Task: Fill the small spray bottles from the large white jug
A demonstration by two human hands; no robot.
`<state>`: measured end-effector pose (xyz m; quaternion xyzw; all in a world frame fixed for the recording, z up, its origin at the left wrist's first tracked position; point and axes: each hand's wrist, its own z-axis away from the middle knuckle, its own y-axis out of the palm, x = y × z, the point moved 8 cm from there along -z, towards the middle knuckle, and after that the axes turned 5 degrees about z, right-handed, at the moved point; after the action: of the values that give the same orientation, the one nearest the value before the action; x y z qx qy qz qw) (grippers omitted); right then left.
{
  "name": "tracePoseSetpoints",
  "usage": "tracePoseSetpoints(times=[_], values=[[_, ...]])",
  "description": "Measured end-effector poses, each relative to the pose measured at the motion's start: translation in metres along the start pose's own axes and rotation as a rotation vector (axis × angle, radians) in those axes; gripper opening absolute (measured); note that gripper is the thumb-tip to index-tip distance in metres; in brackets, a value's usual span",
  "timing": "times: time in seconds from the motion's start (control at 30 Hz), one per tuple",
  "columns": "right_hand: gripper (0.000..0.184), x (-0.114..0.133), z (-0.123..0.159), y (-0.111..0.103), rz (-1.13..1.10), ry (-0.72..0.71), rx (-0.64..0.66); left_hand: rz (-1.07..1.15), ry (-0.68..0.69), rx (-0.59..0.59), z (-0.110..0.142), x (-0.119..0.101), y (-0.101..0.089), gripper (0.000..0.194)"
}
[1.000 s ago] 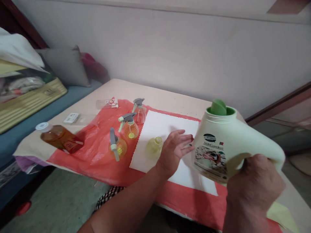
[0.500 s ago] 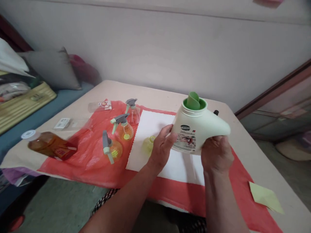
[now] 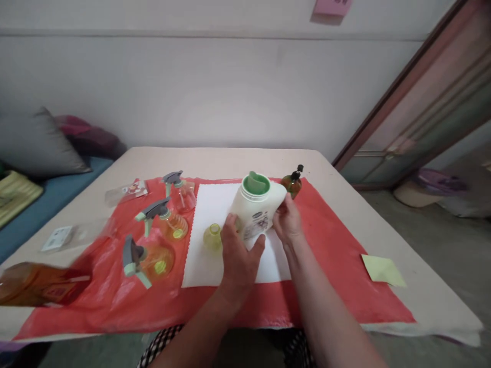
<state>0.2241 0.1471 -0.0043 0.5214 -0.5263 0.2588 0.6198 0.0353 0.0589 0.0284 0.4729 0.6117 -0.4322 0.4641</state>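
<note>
A cream-white detergent jug (image 3: 250,207) with a green pouring spout (image 3: 257,183) in its uncapped neck is between my two hands over the white sheet (image 3: 197,266). My left hand (image 3: 238,253) grips the jug's lower left side, thumb toward the label. My right hand (image 3: 287,220) is closed around the handle jutting out to the right. Whether the jug's base touches the sheet is hidden. Just left of my left hand stands a small yellow-green bottle (image 3: 211,239) without a top. Behind the handle stands an amber pump bottle (image 3: 291,184).
Several spray bottles with grey trigger heads (image 3: 157,263) stand to the left on a red plastic cover (image 3: 333,260). An oil-coloured bottle (image 3: 34,283) lies at the left edge, near clear packaging (image 3: 82,235). Yellow sticky notes (image 3: 382,270) lie at right.
My view has turned right. Both hands have brought the jug lower and farther from me, over the sheet. The amber pump bottle behind it now shows more.
</note>
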Motion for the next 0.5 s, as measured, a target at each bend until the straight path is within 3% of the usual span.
tracePoseSetpoints(times=[0.07, 0.27, 0.43, 0.5], values=[[0.056, 0.002, 0.001, 0.000, 0.100, 0.007, 0.055, -0.033, 0.015, 0.022, -0.008, 0.005, 0.000, 0.065], [0.040, 0.025, 0.015, -0.008, 0.303, 0.003, 0.210, -0.028, 0.141, 0.064, -0.018, 0.002, 0.001, 0.052], [0.047, 0.030, 0.019, -0.009, 0.401, -0.017, 0.259, -0.101, 0.128, 0.004, -0.038, -0.007, -0.008, 0.093], [0.048, 0.027, 0.019, -0.008, 0.365, -0.003, 0.258, -0.183, 0.129, 0.028, -0.046, -0.012, -0.010, 0.092]])
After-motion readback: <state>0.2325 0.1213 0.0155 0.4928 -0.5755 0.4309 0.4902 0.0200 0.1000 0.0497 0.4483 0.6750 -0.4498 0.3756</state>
